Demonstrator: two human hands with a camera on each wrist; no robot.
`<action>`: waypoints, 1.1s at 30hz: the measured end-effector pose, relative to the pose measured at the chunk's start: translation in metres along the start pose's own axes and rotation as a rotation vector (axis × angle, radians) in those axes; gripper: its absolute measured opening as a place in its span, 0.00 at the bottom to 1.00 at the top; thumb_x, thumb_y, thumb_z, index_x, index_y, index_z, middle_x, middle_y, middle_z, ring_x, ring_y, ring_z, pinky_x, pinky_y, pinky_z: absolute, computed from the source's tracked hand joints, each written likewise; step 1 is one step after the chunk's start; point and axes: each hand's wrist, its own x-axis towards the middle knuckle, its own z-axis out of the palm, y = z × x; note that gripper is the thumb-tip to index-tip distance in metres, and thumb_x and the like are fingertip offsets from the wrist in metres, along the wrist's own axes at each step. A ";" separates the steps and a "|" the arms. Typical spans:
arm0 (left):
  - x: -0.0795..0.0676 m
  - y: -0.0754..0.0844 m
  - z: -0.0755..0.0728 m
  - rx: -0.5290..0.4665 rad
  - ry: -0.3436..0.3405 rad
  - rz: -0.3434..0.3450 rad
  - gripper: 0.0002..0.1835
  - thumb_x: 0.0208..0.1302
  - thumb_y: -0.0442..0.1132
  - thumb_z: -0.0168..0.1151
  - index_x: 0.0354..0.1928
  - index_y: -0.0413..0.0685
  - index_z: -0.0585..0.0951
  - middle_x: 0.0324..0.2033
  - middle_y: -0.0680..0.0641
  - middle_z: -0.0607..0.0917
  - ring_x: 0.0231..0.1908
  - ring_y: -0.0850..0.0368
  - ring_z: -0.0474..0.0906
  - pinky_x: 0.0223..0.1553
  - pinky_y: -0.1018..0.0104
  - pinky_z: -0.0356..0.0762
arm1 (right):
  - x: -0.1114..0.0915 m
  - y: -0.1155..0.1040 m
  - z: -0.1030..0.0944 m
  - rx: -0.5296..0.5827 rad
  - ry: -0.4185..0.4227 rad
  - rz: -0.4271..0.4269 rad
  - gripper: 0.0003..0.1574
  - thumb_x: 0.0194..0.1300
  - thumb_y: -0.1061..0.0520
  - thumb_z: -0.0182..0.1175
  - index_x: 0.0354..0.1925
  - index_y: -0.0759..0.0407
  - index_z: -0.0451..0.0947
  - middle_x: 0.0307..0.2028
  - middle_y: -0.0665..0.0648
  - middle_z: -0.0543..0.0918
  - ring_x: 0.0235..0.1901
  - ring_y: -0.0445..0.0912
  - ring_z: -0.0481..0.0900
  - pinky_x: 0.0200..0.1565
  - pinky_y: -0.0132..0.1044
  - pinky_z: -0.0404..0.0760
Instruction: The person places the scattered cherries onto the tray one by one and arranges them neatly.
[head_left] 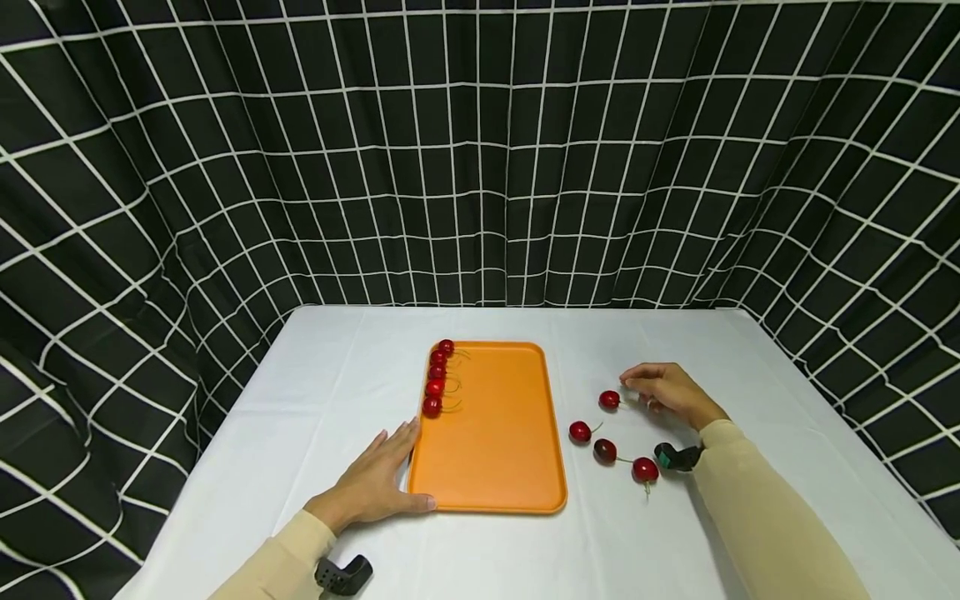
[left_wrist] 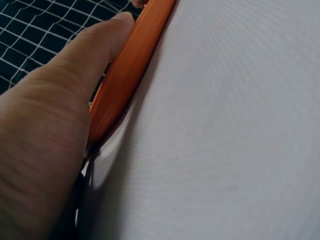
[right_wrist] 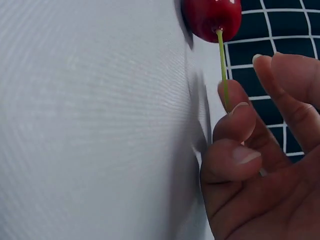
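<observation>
An orange tray (head_left: 495, 442) lies mid-table with several red cherries (head_left: 435, 387) lined up along its left rim. My left hand (head_left: 375, 482) lies flat on the white tablecloth, fingers straight, its thumb (left_wrist: 95, 45) against the tray's edge (left_wrist: 125, 75). Right of the tray several loose cherries (head_left: 605, 451) lie on the cloth. My right hand (head_left: 667, 390) hovers by the farthest one (head_left: 609, 400), fingers loosely curled. In the right wrist view that cherry (right_wrist: 210, 17) has its green stem (right_wrist: 221, 65) reaching a fingertip (right_wrist: 235, 120); the thumb stays apart and no pinch shows.
The white table (head_left: 750, 367) is ringed by a black curtain with a white grid (head_left: 480, 167). Black wrist-mounted devices sit at both cuffs (head_left: 678, 457) (head_left: 345, 575). The tray's middle and right side are bare.
</observation>
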 end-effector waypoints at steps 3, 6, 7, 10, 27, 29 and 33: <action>0.001 0.000 0.000 0.001 -0.003 0.001 0.66 0.43 0.78 0.61 0.75 0.44 0.50 0.74 0.54 0.48 0.72 0.59 0.42 0.70 0.61 0.33 | -0.001 0.000 0.001 -0.024 -0.002 0.018 0.23 0.67 0.53 0.60 0.53 0.69 0.77 0.41 0.59 0.82 0.30 0.48 0.73 0.26 0.36 0.77; 0.002 0.001 0.001 0.011 -0.004 0.005 0.66 0.43 0.78 0.60 0.75 0.44 0.50 0.74 0.53 0.48 0.72 0.59 0.42 0.70 0.61 0.33 | -0.007 0.001 0.000 -0.046 -0.010 0.030 0.23 0.66 0.55 0.61 0.53 0.71 0.76 0.38 0.59 0.82 0.30 0.49 0.74 0.28 0.37 0.79; 0.002 0.001 0.000 0.014 -0.004 0.005 0.66 0.43 0.78 0.60 0.75 0.44 0.50 0.74 0.53 0.47 0.72 0.59 0.42 0.70 0.61 0.33 | -0.008 0.001 0.000 -0.060 -0.013 0.028 0.23 0.65 0.55 0.61 0.52 0.71 0.77 0.37 0.59 0.82 0.30 0.49 0.75 0.28 0.37 0.80; 0.002 0.002 -0.001 0.017 0.001 0.005 0.65 0.43 0.78 0.61 0.75 0.44 0.50 0.74 0.52 0.47 0.72 0.59 0.42 0.71 0.60 0.33 | -0.012 0.001 0.000 -0.119 -0.013 0.023 0.22 0.64 0.54 0.63 0.50 0.69 0.79 0.34 0.58 0.81 0.30 0.49 0.75 0.29 0.37 0.80; -0.001 0.001 0.003 0.002 -0.011 -0.005 0.65 0.44 0.76 0.63 0.75 0.43 0.51 0.74 0.50 0.50 0.72 0.58 0.43 0.71 0.60 0.34 | -0.015 0.012 0.014 -0.385 -0.060 -0.208 0.03 0.57 0.63 0.67 0.30 0.64 0.82 0.27 0.52 0.82 0.29 0.45 0.70 0.29 0.33 0.70; -0.001 0.001 0.003 0.004 -0.011 -0.003 0.65 0.43 0.76 0.63 0.75 0.43 0.51 0.74 0.50 0.50 0.72 0.58 0.43 0.71 0.60 0.34 | -0.016 0.011 0.014 -0.382 -0.049 -0.215 0.02 0.58 0.64 0.65 0.30 0.64 0.82 0.26 0.52 0.81 0.28 0.45 0.70 0.28 0.33 0.71; 0.000 0.001 0.001 0.008 -0.007 -0.002 0.65 0.43 0.76 0.63 0.75 0.43 0.51 0.74 0.50 0.50 0.72 0.58 0.43 0.71 0.60 0.34 | -0.020 0.009 0.014 -0.346 0.008 -0.194 0.04 0.64 0.63 0.60 0.33 0.63 0.81 0.30 0.54 0.80 0.30 0.47 0.71 0.29 0.37 0.73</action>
